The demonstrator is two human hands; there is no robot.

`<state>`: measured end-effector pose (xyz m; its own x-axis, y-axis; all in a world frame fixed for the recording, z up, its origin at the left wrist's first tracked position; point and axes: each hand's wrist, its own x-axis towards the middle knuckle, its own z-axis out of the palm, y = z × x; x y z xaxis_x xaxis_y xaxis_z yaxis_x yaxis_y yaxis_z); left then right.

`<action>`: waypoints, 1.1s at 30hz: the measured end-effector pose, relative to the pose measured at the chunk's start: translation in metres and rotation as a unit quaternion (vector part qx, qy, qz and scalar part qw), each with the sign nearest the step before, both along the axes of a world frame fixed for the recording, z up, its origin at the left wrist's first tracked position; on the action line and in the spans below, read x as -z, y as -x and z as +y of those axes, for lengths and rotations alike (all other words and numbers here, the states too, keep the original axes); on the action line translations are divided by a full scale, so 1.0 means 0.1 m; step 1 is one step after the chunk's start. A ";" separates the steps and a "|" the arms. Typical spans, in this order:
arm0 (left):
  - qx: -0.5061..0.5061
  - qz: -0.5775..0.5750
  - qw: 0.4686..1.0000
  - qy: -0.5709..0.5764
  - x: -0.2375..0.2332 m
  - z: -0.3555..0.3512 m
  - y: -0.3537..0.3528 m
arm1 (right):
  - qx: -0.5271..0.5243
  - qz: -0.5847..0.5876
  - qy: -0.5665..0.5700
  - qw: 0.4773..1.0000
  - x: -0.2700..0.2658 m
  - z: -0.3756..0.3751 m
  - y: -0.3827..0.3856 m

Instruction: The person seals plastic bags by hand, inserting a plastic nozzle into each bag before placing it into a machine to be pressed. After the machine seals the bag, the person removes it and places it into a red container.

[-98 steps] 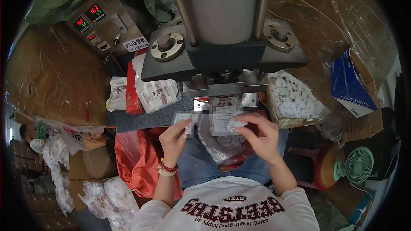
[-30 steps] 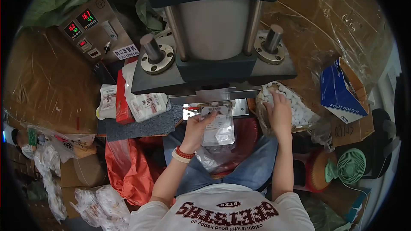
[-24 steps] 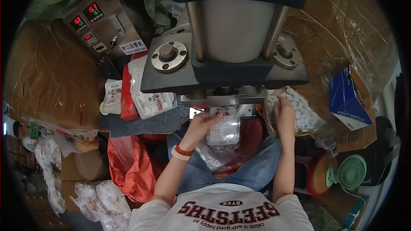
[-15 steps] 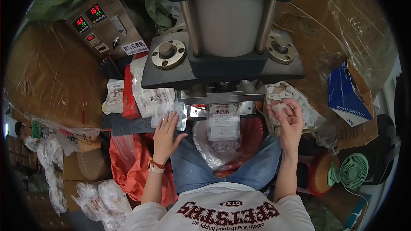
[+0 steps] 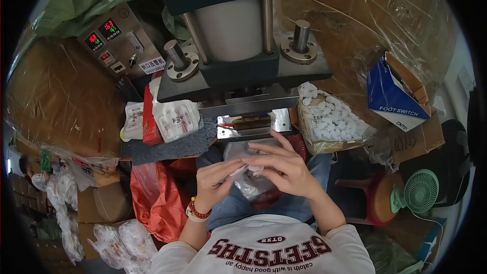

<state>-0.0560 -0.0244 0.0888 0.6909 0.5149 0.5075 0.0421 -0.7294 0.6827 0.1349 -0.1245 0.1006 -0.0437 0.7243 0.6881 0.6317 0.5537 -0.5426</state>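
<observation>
My left hand (image 5: 215,180) and my right hand (image 5: 289,168) meet above my lap, fingertips close together. A clear plastic pouch (image 5: 236,149) shows behind and below the fingers, and my left hand pinches its edge. Between the fingertips of my right hand is a small white plastic piece (image 5: 255,168), partly hidden. Just beyond my hands is the press's lower metal bar (image 5: 280,121), under the raised upper jaw (image 5: 248,102). A plastic-lined red bin (image 5: 266,200) sits between my knees, mostly covered by my hands.
At right lies a tray of small white plastic pieces (image 5: 337,116), with a blue foot switch box (image 5: 395,94) behind it. Printed pouches (image 5: 177,119) are stacked at left on a grey mat (image 5: 190,139). A control box (image 5: 119,40) stands behind; a green fan (image 5: 421,190) is at lower right.
My left hand has come from the pouch stack, and my right from the tray, to meet in the middle. The printed pouch has gone from the press bar. The camera view has shifted.
</observation>
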 end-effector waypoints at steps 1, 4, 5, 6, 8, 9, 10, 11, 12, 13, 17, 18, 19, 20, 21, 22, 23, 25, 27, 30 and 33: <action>0.003 0.000 1.000 0.000 0.05 -0.02 -0.06 | 0.008 0.042 0.040 0.998 -0.02 -0.02 -0.02; -0.033 0.171 0.963 0.205 0.27 0.03 -0.23 | 0.098 0.114 0.089 0.985 0.00 -0.03 -0.07; -0.034 0.170 0.963 0.205 0.40 0.06 -0.31 | 0.178 0.142 0.096 0.969 0.01 -0.01 -0.11; -0.033 0.063 0.932 0.356 0.59 0.08 -0.44 | 0.190 0.144 0.122 0.963 0.04 -0.05 -0.26; -0.022 -0.070 0.839 0.540 0.78 0.20 -0.56 | 0.231 0.151 0.144 0.950 0.10 -0.11 -0.56; -0.023 -0.072 0.837 0.541 0.75 0.27 -0.61 | 0.310 0.063 0.143 0.938 0.06 -0.13 -0.67; -0.019 -0.091 0.824 0.559 0.71 0.35 -0.66 | 0.308 0.060 0.144 0.938 0.08 -0.08 -0.80; -0.015 -0.111 0.810 0.576 0.69 0.42 -0.70 | 0.380 -0.043 0.128 0.915 0.16 0.02 -0.93; -0.001 -0.089 0.802 0.591 0.72 0.51 -0.71 | 0.446 -0.145 0.109 0.877 0.27 0.12 -1.04; -0.003 -0.090 0.800 0.593 0.76 0.54 -0.72 | 0.443 -0.145 0.111 0.878 0.46 0.22 -1.14; 0.003 -0.086 0.782 0.618 0.74 0.60 -0.77 | 0.432 -0.194 0.176 0.863 0.77 0.40 -1.23; -0.001 -0.074 0.785 0.615 0.73 0.59 -0.75 | 0.425 -0.149 0.232 0.862 0.76 0.36 -1.18; 0.002 0.019 0.803 0.596 0.75 0.69 -0.66 | 0.422 -0.151 0.233 0.863 0.75 0.35 -1.16; 0.000 0.017 0.802 0.596 0.72 0.78 -0.57 | 0.417 -0.155 0.239 0.863 0.74 0.33 -1.16; -0.038 0.058 0.851 0.521 0.64 0.85 -0.48 | 0.413 -0.158 0.243 0.863 0.73 0.31 -1.17; -0.075 0.100 0.889 0.440 0.59 0.93 -0.37 | 0.412 -0.157 0.242 0.864 0.73 0.28 -1.19; -0.185 0.101 0.949 0.236 0.60 1.04 -0.21 | 0.383 -0.124 0.236 0.885 0.72 0.23 -1.21; -0.285 0.093 0.954 0.017 0.65 1.18 0.06 | 0.352 -0.091 0.226 0.904 0.71 0.14 -1.25; -0.298 0.329 0.857 -0.260 0.73 1.10 0.31 | 0.337 -0.065 0.178 0.922 0.68 0.08 -1.27; -0.135 0.285 0.935 -0.162 0.83 0.83 0.58 | 0.371 -0.047 0.092 0.923 0.50 0.03 -1.16; -0.190 0.185 0.961 -0.075 0.84 0.65 0.62 | 0.210 0.299 0.057 0.929 0.26 -0.02 -0.74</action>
<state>-0.1177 0.0404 0.0053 0.6145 0.7062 0.3516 0.5451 -0.7023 0.4579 0.2092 -0.1264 0.0751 0.6236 0.6616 0.4164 0.3463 0.2438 -0.9059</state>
